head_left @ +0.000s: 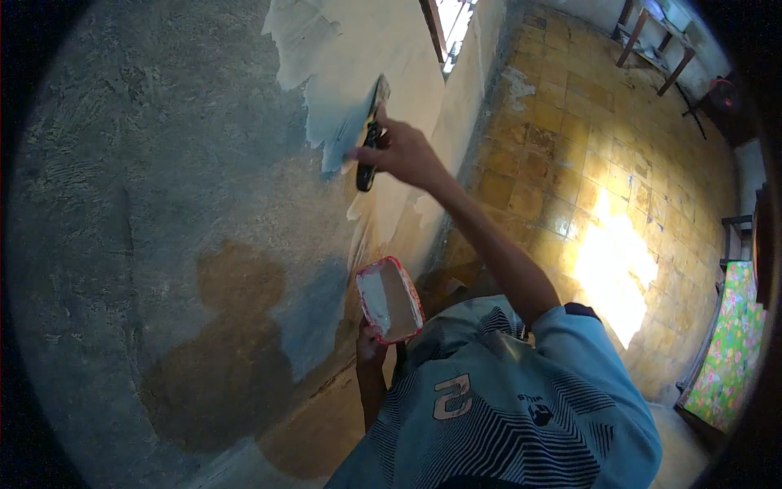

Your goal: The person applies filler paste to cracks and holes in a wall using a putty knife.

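Note:
My right hand [405, 153] is closed round the dark handle of a putty knife [366, 173]. The knife's blade points up along the wall, over a pale layer of filler [338, 106]; whether its edge touches the surface I cannot tell. Lower down, my left hand [371, 346] grips a red-rimmed rectangular tub [416, 314] from below, its fingers partly hidden. White paste [373, 295] coats the inside of the tub, which is held close to my body beside the wall.
Bare grey wall [163, 163] spreads across the left, with a barred window [456, 24] at the top. Yellow floor tiles [521, 171] lie to the right, lit by a bright sun patch. A wooden table [684, 69] stands far right; nearer is a flowered green cloth [733, 342].

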The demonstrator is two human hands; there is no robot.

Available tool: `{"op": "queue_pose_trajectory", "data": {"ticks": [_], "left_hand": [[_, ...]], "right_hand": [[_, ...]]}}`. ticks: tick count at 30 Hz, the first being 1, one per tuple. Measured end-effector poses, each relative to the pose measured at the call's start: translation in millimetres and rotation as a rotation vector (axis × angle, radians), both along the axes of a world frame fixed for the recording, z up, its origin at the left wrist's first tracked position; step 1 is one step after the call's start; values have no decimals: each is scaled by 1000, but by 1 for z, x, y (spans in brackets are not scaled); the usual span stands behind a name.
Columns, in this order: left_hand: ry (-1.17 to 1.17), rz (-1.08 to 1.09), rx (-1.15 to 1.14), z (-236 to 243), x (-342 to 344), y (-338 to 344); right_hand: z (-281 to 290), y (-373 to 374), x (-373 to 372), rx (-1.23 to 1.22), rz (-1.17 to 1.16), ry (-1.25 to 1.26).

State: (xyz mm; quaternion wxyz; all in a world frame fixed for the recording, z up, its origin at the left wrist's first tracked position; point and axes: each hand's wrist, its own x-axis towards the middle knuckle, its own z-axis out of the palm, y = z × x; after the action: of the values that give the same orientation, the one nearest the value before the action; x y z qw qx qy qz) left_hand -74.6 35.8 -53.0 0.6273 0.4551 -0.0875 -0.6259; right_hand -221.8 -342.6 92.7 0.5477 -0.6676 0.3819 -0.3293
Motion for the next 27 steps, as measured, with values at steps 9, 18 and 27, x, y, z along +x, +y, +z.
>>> {"op": "queue_pose_trajectory", "data": {"ticks": [9, 18, 27], "left_hand": [[585, -105, -380, -5, 11, 5], [-41, -79, -101, 36, -29, -67], [-16, -27, -17, 12, -31, -60]], "right_hand": [[31, 142, -25, 144, 276, -190], [9, 123, -149, 1047, 439, -520], [-12, 97, -120, 891, 187, -588]]}}
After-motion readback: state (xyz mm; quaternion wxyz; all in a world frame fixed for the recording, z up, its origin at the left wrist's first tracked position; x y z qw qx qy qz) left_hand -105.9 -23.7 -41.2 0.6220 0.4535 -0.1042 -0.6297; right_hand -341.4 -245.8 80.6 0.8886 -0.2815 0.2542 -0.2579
